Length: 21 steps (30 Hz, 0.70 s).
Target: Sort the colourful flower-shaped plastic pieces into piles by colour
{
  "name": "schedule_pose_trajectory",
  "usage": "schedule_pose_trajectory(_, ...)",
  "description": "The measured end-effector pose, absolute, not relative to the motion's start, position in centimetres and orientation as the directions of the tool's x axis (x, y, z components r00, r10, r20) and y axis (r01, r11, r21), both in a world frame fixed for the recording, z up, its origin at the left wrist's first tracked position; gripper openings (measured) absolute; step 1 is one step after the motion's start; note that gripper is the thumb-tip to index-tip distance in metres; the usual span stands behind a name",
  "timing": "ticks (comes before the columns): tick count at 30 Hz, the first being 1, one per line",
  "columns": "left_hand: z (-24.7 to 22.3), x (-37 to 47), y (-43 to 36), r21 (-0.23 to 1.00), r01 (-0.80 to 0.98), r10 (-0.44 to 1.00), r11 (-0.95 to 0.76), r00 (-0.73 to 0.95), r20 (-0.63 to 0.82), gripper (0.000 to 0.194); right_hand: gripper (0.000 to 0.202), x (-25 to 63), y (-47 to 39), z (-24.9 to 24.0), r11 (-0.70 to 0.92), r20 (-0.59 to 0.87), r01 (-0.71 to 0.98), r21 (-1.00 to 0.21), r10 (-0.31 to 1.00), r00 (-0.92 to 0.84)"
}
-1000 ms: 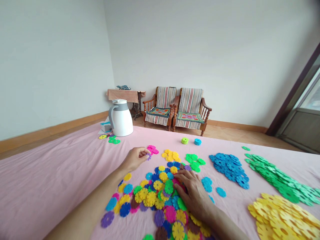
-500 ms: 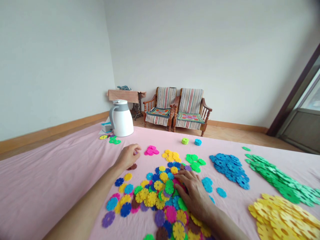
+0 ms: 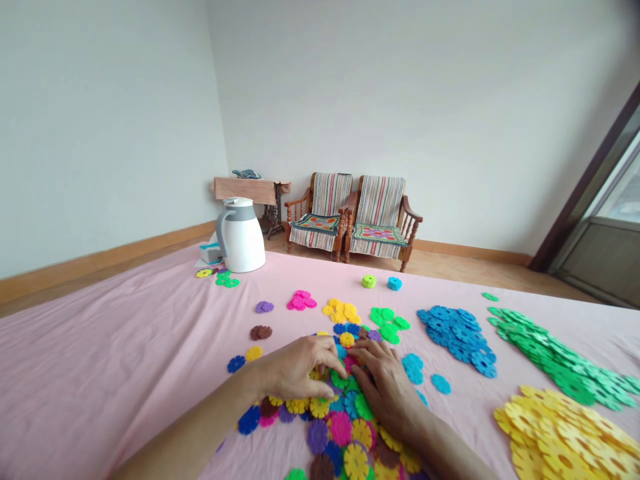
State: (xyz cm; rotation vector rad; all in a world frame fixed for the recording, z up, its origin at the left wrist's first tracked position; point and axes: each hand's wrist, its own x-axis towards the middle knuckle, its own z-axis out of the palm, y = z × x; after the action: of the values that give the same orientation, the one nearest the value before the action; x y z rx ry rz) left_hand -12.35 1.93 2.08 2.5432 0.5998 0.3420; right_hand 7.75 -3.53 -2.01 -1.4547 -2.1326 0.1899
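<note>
Both hands are over a mixed heap of snowflake discs (image 3: 341, 428), flat notched plastic rounds in many colours. My left hand (image 3: 300, 367) reaches over the heap's left side, thumb and bent fingers apart, close to a green disc (image 3: 339, 380). On the heap's right side rests my right hand (image 3: 383, 377), its fingers stretched forward and its thumb spread; a pink disc shows by its fingertips. I see nothing held in either hand, though the discs under the fingers are partly hidden. Beyond the hands lie small groups of purple discs (image 3: 265, 307), brown discs (image 3: 261, 332) and pink discs (image 3: 301, 300).
Sorted piles of blue discs (image 3: 457, 339), green discs (image 3: 555, 353) and yellow discs (image 3: 570, 433) spread to the right on the pink cloth (image 3: 150, 360). A white jug (image 3: 243, 240) stands at the back left. Two wooden chairs (image 3: 380, 220) are by the wall.
My left hand has come back from beside the purple and brown discs to the heap, near my right hand. Purple discs now show where it was. My right hand has hardly moved.
</note>
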Motion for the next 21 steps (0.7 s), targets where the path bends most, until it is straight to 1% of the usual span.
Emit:
schedule_pose_trajectory(3, 1.8, -12.2, 1.9, 0.510, 0.358, 0.486, -0.782, 0.862, 0.141, 0.031, 0.023, 7.7, -3.6, -2.0, 0.412, 0.360, 0.815, -0.409, 0.893, -0.271)
schedule_pose_trajectory(10, 1.5, -11.7, 1.4, 0.465, 0.346, 0.494, -0.815, 0.834, 0.245, 0.018, 0.023, 7.8, -3.4, -2.1, 0.415, 0.363, 0.815, -0.405, 0.891, -0.274)
schedule_pose_trajectory(17, 0.6, -11.1, 1.7, 0.473, 0.404, 0.587, -0.783, 0.731, 0.348, 0.024, 0.025, 7.9, -3.5, -2.3, 0.421, 0.368, 0.809, -0.410, 0.888, -0.276)
schedule_pose_trajectory(21, -0.1, -10.9, 2.0, 0.513, 0.423, 0.635, -0.747, 0.683, 0.361, 0.025, 0.025, 7.9, -3.6, -2.2, 0.417, 0.362, 0.809, -0.414, 0.891, -0.274)
